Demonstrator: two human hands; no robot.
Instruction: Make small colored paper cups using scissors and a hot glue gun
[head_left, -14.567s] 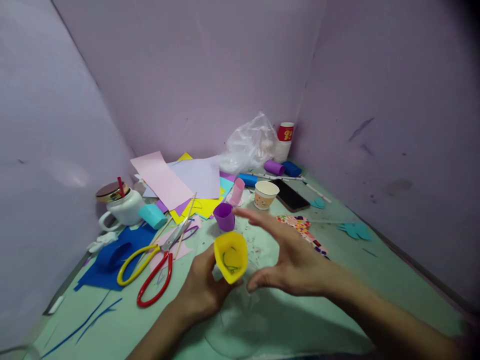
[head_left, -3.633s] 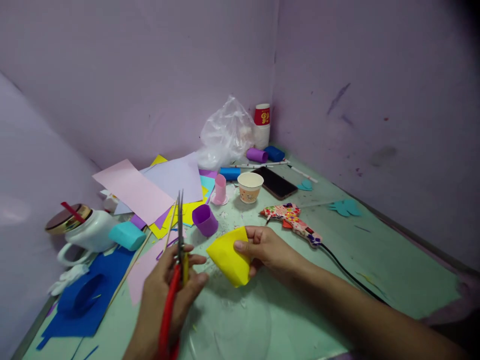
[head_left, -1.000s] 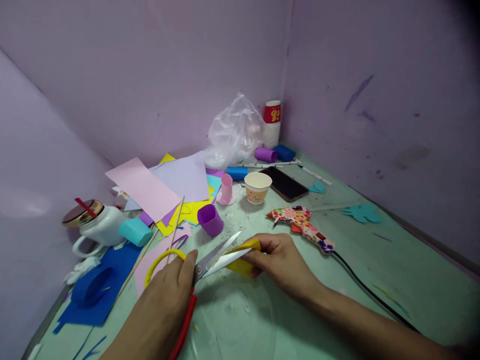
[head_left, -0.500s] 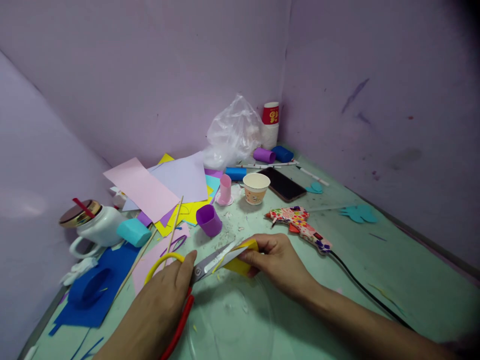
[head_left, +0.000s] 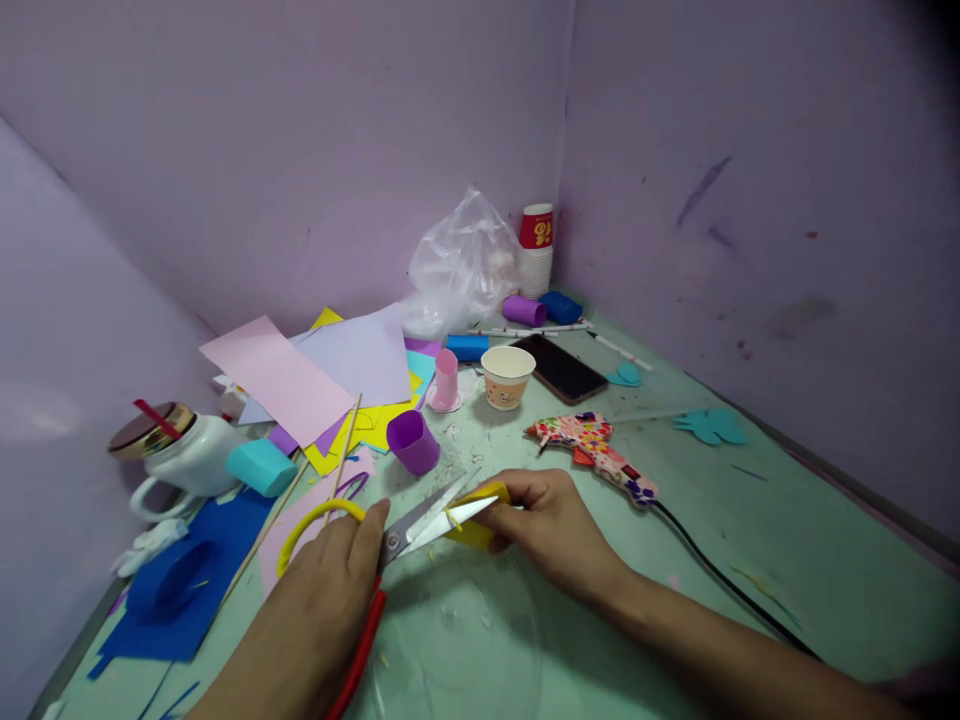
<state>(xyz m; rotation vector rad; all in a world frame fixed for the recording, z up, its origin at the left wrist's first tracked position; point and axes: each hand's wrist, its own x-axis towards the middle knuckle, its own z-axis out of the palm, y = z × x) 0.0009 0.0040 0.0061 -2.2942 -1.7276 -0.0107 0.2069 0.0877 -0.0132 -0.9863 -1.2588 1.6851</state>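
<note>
My left hand (head_left: 330, 570) is closed round the handles of the scissors (head_left: 409, 535), one yellow and one red. Their blades are parted and point right, lying across the edge of a small piece of yellow paper (head_left: 474, 535). Between the thumb and fingers of my right hand (head_left: 547, 525) that paper is pinched. A thin yellow sliver (head_left: 453, 518) shows at the blades. Just beyond the scissors stands a purple paper tube (head_left: 413, 443). Below my hands lies a clear round plate (head_left: 457, 640).
A glue gun (head_left: 592, 450) with a black cord lies right. Behind are a paper cup (head_left: 508, 378), a pink tube (head_left: 446, 378), a phone (head_left: 562, 368) and a plastic bag (head_left: 465, 262). Paper sheets (head_left: 281, 380), a white mug (head_left: 191, 460) and blue paper (head_left: 176, 600) lie left.
The scissor blades have shifted on the yellow paper, and the thin strip along them now looks like a short sliver. The whole view has moved slightly.
</note>
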